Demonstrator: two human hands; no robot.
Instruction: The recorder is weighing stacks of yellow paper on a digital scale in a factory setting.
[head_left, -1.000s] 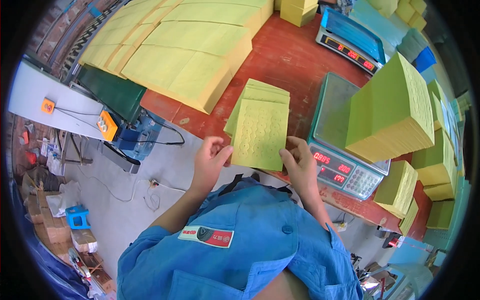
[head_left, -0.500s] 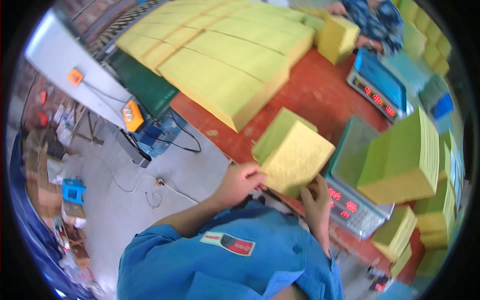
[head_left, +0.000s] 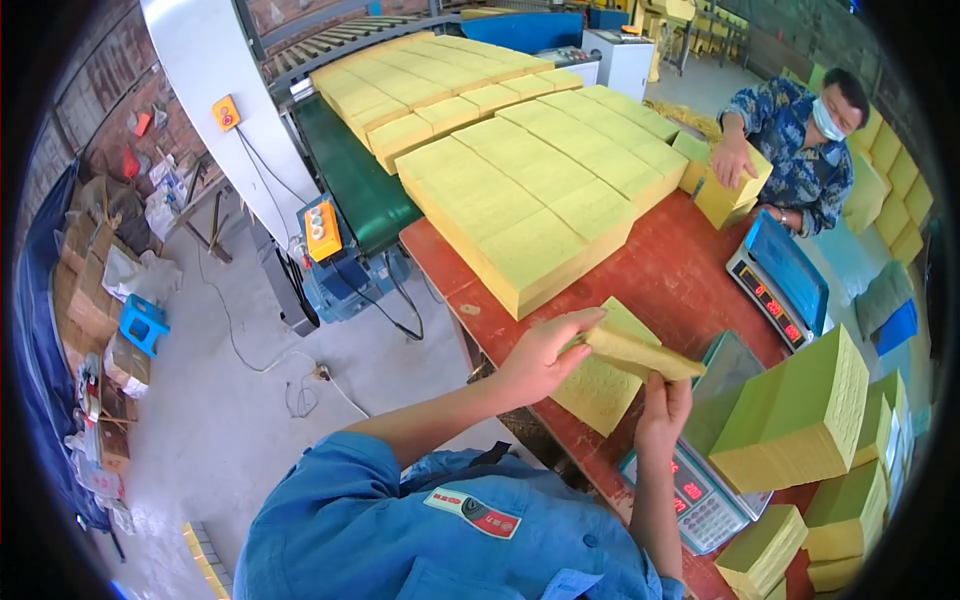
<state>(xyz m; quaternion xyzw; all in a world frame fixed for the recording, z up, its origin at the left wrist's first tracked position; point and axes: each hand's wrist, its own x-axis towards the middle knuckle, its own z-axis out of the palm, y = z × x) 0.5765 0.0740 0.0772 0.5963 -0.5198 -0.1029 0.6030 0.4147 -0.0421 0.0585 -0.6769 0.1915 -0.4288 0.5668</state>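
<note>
Between both hands I hold a thin stack of yellow paper (head_left: 645,353), tilted up so that its edge shows. My left hand (head_left: 550,358) grips its left end, thumb and fingers closed on it. My right hand (head_left: 662,408) pinches the right end from below. Under it, at the red table's near edge, lies another yellow paper pile (head_left: 598,397) with a rough-textured top. Just right of my right hand stands a digital scale (head_left: 728,375) with red lit figures. A thick yellow-green paper stack (head_left: 790,415) rests on its plate.
Large cut paper blocks (head_left: 540,200) cover the far part of the red table (head_left: 690,265). Across it, a co-worker (head_left: 790,150) rests a hand on a paper stack beside a blue-topped scale (head_left: 780,275). More stacks (head_left: 845,515) stand right. A green conveyor belt (head_left: 350,175) runs at left.
Both hands have lifted the thin paper stack and tilted it edge-on, uncovering the pile beneath. My view has shifted, bringing more of the co-worker into sight.
</note>
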